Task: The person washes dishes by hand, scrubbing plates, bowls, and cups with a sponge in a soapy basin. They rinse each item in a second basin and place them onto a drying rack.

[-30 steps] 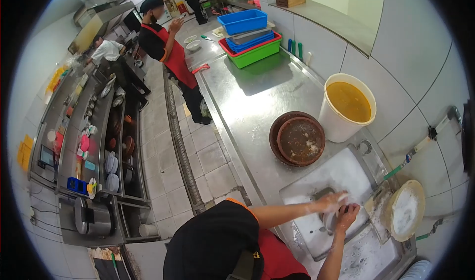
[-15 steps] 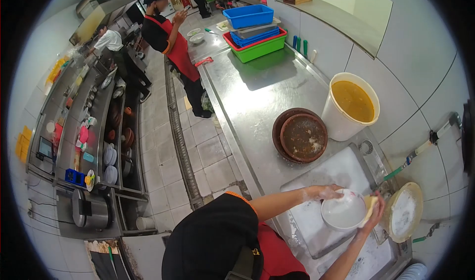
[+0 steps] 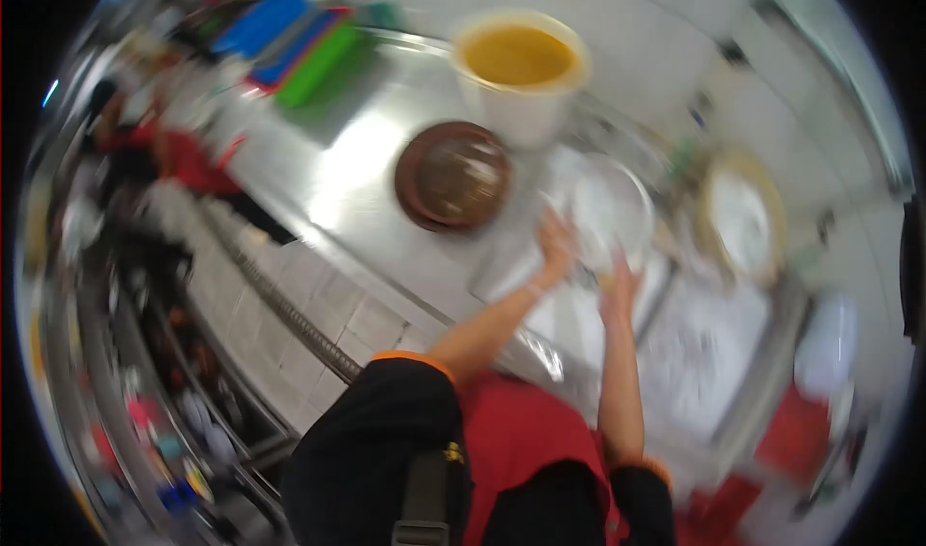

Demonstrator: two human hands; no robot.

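A round white bowl (image 3: pixel 617 204), smeared by motion, is held over the suds-filled sink (image 3: pixel 569 305). My left hand (image 3: pixel 557 242) grips its left side. At its near rim is my right hand (image 3: pixel 617 281), with a small yellowish patch of a sponge (image 3: pixel 606 280) showing by the fingers. Much of the sponge is hidden by that hand. To the left, stacked brown clay dishes (image 3: pixel 453 177) lie on the steel counter.
A white bucket of orange-yellow liquid (image 3: pixel 521 59) stands behind the dishes. To the right are a cream tub of suds (image 3: pixel 743 216) and a second foamy basin (image 3: pixel 704 353). Blue and green bins (image 3: pixel 318 64) stand far left, near a person in a red apron (image 3: pixel 183 155).
The view has swung right and down, so the counter and bucket appear farther left. The bowl has shifted toward the back of the sink, with both hands still on it.
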